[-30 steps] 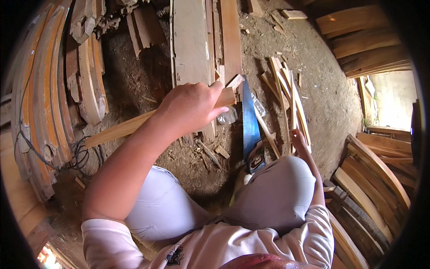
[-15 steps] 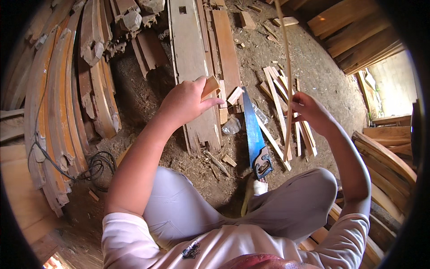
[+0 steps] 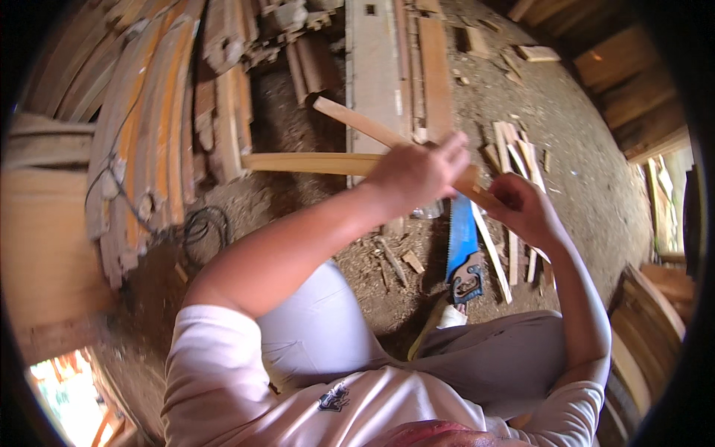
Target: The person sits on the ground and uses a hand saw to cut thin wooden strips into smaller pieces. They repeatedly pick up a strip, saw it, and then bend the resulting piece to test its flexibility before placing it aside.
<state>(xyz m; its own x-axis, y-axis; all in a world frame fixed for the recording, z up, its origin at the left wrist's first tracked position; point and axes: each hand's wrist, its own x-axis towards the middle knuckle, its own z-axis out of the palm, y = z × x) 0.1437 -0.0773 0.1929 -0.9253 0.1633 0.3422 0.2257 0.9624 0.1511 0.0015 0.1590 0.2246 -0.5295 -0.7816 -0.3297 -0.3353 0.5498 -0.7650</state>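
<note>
My left hand [image 3: 417,176], blurred by motion, is closed around a pale wooden piece [image 3: 313,162] that sticks out to the left and tapers. A thinner wooden strip [image 3: 354,121] slants from the upper left and passes behind my left hand. Its near end seems to run to my right hand [image 3: 527,211], where the fingers are pinched on it. Both hands are close together, above a handsaw [image 3: 463,242] with a blue blade that lies on the ground. The left fingers and palm partly hide where the two pieces cross.
Long planks [image 3: 369,67] lie on the dirt ground ahead. Several thin wooden strips [image 3: 519,160] are scattered right of the saw. Curved boards [image 3: 149,127] are stacked at left, with a dark cable [image 3: 205,227] coiled beside them. More boards [image 3: 640,316] lie at right.
My left hand has moved right, toward my right hand, with its wooden piece turned sideways. The thin strip has tipped from upright to slanting left. The view has shifted left.
</note>
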